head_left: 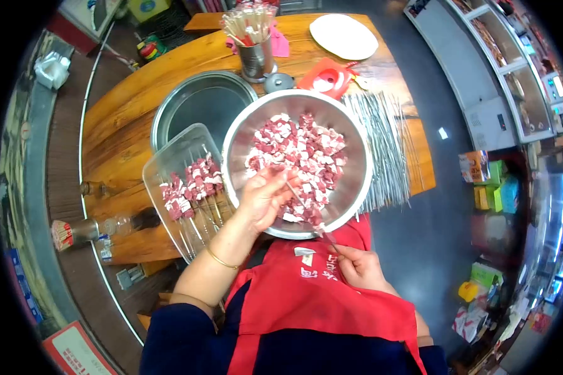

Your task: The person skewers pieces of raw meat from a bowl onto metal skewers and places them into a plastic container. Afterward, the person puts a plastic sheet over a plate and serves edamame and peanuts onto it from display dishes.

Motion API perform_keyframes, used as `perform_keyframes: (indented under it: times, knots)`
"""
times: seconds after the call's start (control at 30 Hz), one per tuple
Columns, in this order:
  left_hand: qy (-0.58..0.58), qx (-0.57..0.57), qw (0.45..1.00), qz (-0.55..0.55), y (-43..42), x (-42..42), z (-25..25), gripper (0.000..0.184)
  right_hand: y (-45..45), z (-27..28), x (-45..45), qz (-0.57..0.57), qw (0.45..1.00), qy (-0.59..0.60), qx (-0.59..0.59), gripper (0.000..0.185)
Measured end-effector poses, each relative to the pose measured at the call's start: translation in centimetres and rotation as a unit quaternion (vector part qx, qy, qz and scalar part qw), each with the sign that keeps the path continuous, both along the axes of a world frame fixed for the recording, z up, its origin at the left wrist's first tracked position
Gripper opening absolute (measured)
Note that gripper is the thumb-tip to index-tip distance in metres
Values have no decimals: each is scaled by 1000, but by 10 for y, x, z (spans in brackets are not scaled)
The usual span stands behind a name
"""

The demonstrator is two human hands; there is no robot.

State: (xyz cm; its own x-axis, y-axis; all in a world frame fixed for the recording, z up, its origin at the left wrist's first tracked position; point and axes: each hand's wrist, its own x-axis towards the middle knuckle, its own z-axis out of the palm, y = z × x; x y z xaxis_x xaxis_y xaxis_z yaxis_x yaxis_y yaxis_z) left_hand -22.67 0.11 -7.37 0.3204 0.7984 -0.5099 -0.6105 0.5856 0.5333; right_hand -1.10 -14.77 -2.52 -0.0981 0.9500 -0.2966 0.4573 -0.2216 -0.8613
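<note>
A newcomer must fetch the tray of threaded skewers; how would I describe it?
On the wooden table, find the big metal bowl of meat pieces. Left of it sits the tray, rectangular and see-through, unlike the round metal bowl and pan beside it.

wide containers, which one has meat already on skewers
The clear rectangular plastic tub: its meat sits on skewers, while the big metal bowl holds loose pieces and the round pan shows none.
</note>
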Motion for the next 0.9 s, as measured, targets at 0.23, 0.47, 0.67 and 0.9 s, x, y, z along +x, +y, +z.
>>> perform_keyframes:
  times: [0.23,0.47,0.67,0.9]
  knots:
    - [18,5,1000,2,2,-1,-18,20,0,5,3,26,999,-39,-15,28]
    - [-88,-145,981,93,0,27,-16,16,-6,-4,2,5,1000,-6,14,26]
    - [-83,-169,981,-49,-26,61,-5,21,-3,-20,-1,-52,998,14,15,26]
    - [-141,-44,982,-115,-14,53,-14,47,13,-17,-1,-155,959,212,-105,25]
